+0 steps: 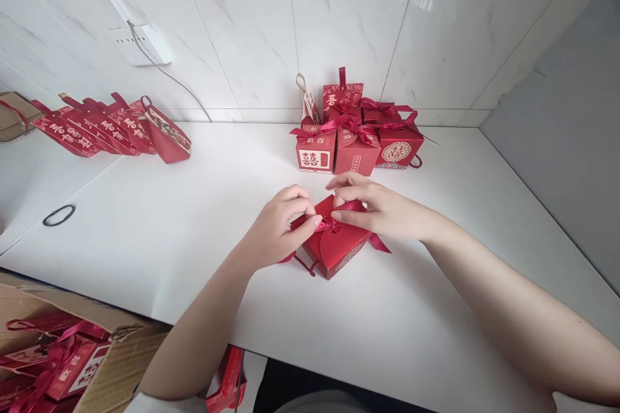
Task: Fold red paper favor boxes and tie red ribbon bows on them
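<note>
A red gift box (339, 247) with curved, overlapping lid flaps sits on the white table in front of me. Across its top runs a dark pink ribbon (380, 244), knotted or looped near the middle, with one tail hanging past the right side. My left hand (285, 226) pinches the ribbon at the left of the knot, thumb and fingers together. From the other side my right hand (372, 205) pinches the ribbon between thumb and index finger, its other fingers raised. A cord handle (305, 264) hangs at the box's left side.
Several ribboned red boxes (357, 153) stand grouped by the wall. Wedge-shaped red packets (167, 135) line up at the back left. A black ring (59, 215) lies on the table. A cardboard carton (123, 358) of red boxes stands below the left edge.
</note>
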`<state>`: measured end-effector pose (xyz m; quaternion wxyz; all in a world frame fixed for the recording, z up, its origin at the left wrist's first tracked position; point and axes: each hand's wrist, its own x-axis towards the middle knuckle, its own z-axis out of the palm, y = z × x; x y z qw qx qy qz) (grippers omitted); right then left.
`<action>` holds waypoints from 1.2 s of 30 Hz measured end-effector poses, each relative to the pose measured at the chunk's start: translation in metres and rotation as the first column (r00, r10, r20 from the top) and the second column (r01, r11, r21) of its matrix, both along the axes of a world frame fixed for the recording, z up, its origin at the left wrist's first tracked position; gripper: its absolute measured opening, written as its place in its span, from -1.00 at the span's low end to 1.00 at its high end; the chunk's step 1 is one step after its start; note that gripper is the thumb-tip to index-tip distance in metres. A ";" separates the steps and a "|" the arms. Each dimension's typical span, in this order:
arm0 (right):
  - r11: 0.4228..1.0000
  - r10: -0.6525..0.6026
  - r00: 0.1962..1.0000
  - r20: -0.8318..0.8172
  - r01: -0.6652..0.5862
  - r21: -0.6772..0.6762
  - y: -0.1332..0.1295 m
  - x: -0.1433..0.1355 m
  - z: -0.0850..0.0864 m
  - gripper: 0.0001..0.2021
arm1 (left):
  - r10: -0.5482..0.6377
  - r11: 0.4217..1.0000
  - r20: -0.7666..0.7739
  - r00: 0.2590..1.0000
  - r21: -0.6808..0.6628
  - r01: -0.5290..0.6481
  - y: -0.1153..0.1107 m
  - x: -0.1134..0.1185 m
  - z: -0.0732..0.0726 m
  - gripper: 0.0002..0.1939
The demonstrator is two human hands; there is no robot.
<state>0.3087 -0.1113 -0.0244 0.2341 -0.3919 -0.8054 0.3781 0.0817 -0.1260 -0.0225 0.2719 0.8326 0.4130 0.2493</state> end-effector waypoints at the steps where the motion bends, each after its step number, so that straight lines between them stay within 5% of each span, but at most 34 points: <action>1: 1.000 0.009 1.000 -0.029 -0.008 0.008 0.000 -0.002 -0.002 -0.81 | 0.010 1.000 -0.002 1.000 0.007 -0.010 0.000 0.000 0.000 -0.81; 7: 0.998 0.040 0.989 -0.144 -0.047 -0.044 0.003 -0.009 -0.009 -0.87 | 0.032 0.999 -0.025 0.999 -0.038 -0.033 0.001 0.001 -0.003 -0.80; 15: 0.998 -0.035 0.995 -0.097 0.029 -0.063 0.004 -0.007 -0.011 -0.81 | 0.103 0.975 -0.025 0.994 -0.198 -0.106 0.002 -0.003 -0.003 -0.74; 27: 0.985 -0.096 0.994 -0.048 0.088 -0.145 0.008 -0.006 -0.012 -0.76 | 0.102 0.963 -0.098 0.990 -0.240 -0.123 0.002 -0.011 0.010 -0.70; 36: 0.989 -0.021 0.998 0.053 0.029 -0.148 0.011 0.020 0.005 -0.73 | -0.035 0.914 -0.059 0.998 -0.406 0.009 0.016 -0.033 0.011 -0.75</action>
